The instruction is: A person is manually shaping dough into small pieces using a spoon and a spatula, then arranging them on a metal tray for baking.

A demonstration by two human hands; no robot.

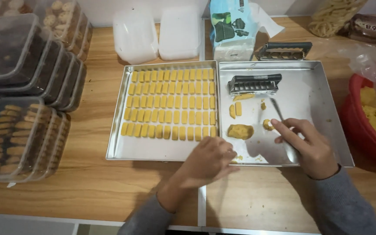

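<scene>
Right hand point(307, 146) apparently gripping knife point(277, 109)

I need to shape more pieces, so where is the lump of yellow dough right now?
In the head view, the dough lump lies in the right metal tray, near its left edge, between the left hand and right hand.

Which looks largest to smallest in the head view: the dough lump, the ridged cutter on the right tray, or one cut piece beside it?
1. Ridged cutter
2. Dough lump
3. Cut piece
All lie on the right tray, at similar distances.
</scene>
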